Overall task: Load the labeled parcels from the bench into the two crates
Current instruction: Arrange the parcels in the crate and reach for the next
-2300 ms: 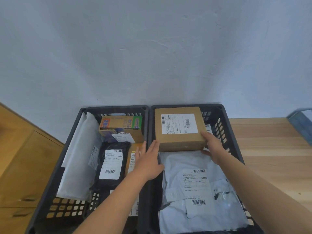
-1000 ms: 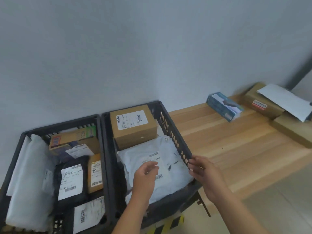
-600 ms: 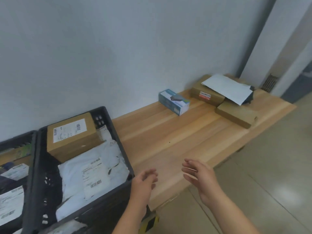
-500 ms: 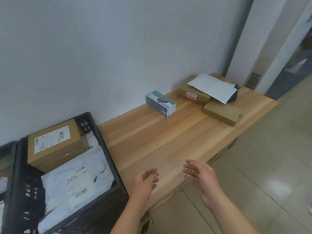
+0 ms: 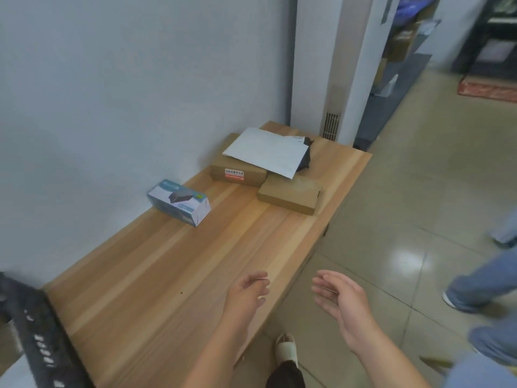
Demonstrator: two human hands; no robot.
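Our left hand (image 5: pixel 246 292) and right hand (image 5: pixel 342 303) hang empty at the lower centre of the frame, fingers loosely curved and gripping nothing. The left is over the front edge of the wooden bench (image 5: pixel 156 289), the right out over the floor tiles (image 5: pixel 391 247).

The parcels we want lie well apart from us, toward the upper middle of the frame. Nearest is a blue-and-white retail box (image 5: pixel 179 203) beside the wall (image 5: pixel 112 107). Beyond it a brown carton (image 5: pixel 237 172) with a red sticker and a flatter cardboard box (image 5: pixel 289 196) sit touching. A white mailer (image 5: pixel 265 152) lies loose across the carton and a black bag (image 5: pixel 306 158) at the far end of the bench. Only a corner of one black crate (image 5: pixel 36 331) shows at the lower left; the other is out of frame.

We judge the next step to be a reach for one of these parcels, and the stack is where trouble lies. If we pull the carton out from below, the mailer will likely slide toward the bench end and drop to the floor. The flatter box sits close to the front edge, so a careless sweep could push it over. Somebody's legs in jeans (image 5: pixel 481 281) stand at the right of the frame, near our path, and we could bump them while carrying. Everything is blurred, so we cannot read any label.
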